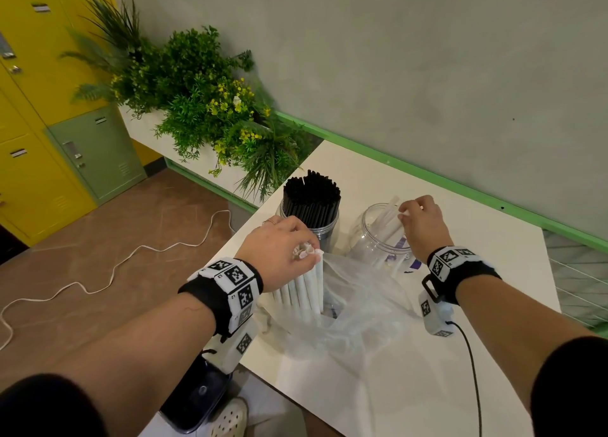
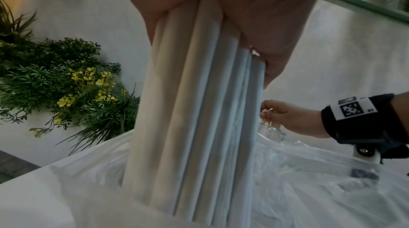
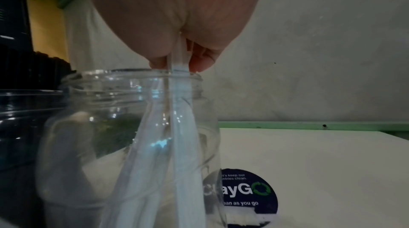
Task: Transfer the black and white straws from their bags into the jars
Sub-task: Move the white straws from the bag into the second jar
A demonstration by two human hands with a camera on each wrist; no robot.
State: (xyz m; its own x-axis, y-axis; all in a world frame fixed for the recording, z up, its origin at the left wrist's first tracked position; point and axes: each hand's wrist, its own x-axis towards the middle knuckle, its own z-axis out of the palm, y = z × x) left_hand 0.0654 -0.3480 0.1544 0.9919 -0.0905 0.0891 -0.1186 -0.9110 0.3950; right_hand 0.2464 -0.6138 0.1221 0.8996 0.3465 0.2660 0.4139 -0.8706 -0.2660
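My left hand [image 1: 289, 251] grips a bundle of white straws [image 1: 307, 288] by their tops; the bundle stands upright in a clear plastic bag [image 1: 355, 308]. In the left wrist view the same white straws [image 2: 194, 118] run down from my palm into the bag [image 2: 309, 188]. My right hand [image 1: 419, 221] pinches a few white straws [image 3: 177, 109] that stand slanted inside the clear jar [image 1: 378, 236]. The clear jar [image 3: 92, 126] holds only those few. A second jar [image 1: 309, 218] at the left is packed with black straws [image 1: 311, 198].
The white table [image 1: 460, 354] ends at a green ledge and grey wall behind. A planter of green and yellow foliage [image 1: 210, 107] stands beyond the table's left end. A round dark sticker [image 3: 250, 191] lies beside the clear jar. Yellow lockers and a white cord are on the left.
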